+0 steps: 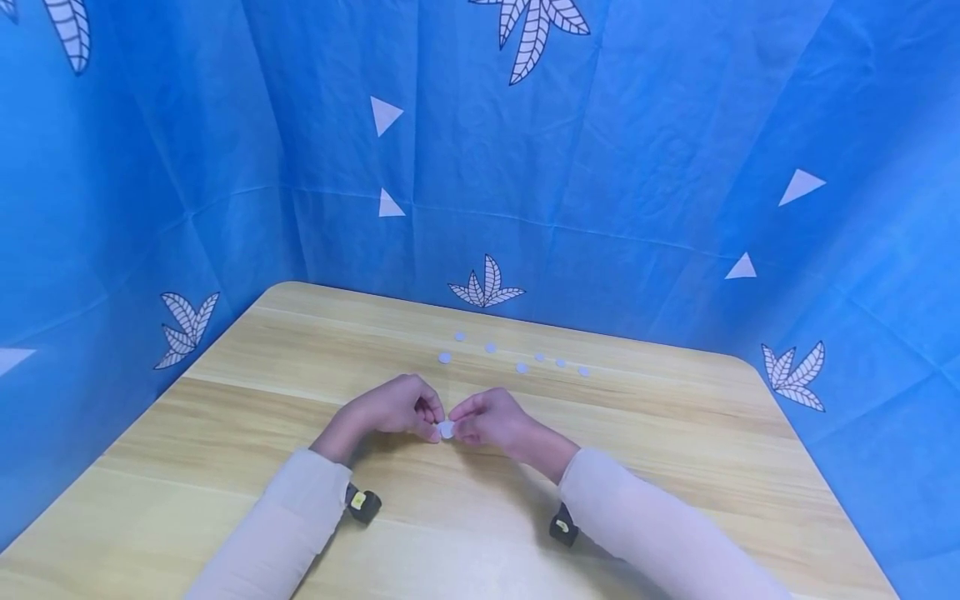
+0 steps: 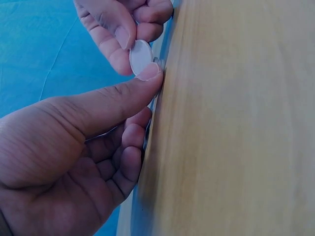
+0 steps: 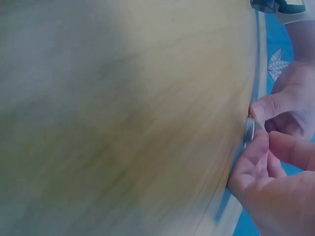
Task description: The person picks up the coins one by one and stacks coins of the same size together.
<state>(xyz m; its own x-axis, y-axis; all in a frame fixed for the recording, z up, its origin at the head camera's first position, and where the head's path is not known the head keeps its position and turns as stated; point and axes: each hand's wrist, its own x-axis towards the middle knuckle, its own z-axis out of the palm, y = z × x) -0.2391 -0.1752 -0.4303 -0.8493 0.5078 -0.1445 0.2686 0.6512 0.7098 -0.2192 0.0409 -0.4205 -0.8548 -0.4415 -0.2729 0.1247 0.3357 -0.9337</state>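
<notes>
In the head view, both hands meet over the middle of the table around small white discs point(image 1: 447, 430). My right hand point(image 1: 491, 418) pinches one thin, coin-like disc point(image 2: 141, 58) between thumb and fingers. My left hand point(image 1: 401, 408) has its thumb tip on the near edge of that disc, its other fingers curled beneath in the left wrist view. The right wrist view shows a short stack of discs point(image 3: 249, 130) close over the table, gripped at one side by the left thumb point(image 3: 266, 106). The right fingertips touch its other side.
Several more white discs point(image 1: 521, 367) lie spread out toward the back of the wooden table point(image 1: 300, 333). Blue cloth with leaf and triangle prints point(image 1: 480, 150) hangs around the table's back and sides. Each wrist carries a small black camera point(image 1: 363, 505).
</notes>
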